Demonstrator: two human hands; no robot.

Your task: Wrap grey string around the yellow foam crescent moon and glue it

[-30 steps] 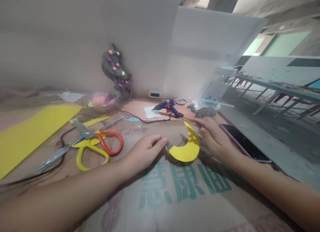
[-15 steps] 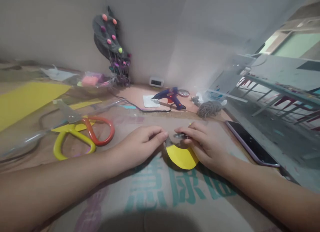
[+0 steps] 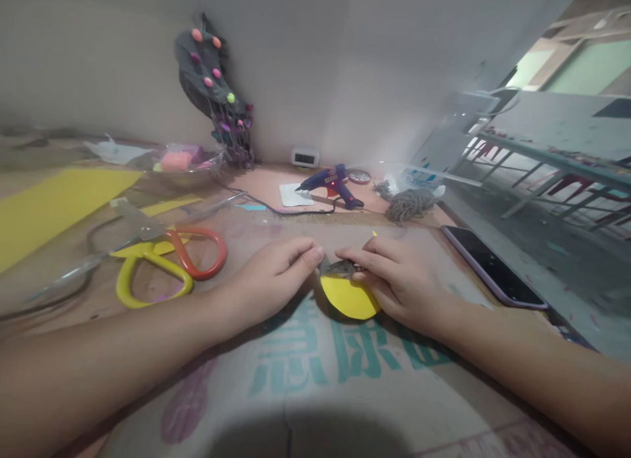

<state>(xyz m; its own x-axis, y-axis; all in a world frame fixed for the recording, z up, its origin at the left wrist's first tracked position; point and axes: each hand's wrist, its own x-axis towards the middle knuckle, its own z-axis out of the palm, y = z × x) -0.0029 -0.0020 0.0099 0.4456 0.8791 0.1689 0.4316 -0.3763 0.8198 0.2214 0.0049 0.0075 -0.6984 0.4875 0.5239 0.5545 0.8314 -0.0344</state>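
Note:
My left hand (image 3: 290,267) is closed in a pinch, thumb against the forefinger, at the upper left edge of a rounded yellow piece (image 3: 351,299) that looks like paper or felt. What its fingertips hold is too small to tell. Across from it, my right hand (image 3: 394,274) is closed around a small dark grey piece (image 3: 345,268), metallic-looking and blurred, lying over the top of the yellow piece. A yellow tip also shows behind the right hand's fingers. Beside my left forearm lie open scissors (image 3: 200,253) with one red and one yellow handle.
A blue glue gun (image 3: 330,183) rests near a white pad, its cord trailing left. Grey yarn (image 3: 410,204) and a phone (image 3: 495,267) lie on the right. A yellow sheet (image 3: 54,205) spreads at left. A grey crescent ornament (image 3: 202,73) and a small digital clock (image 3: 305,158) stand at the wall.
Both hands and the yellow piece appear slightly higher and further left as the view shifts. The small grey piece now reaches closer to the left fingertips.

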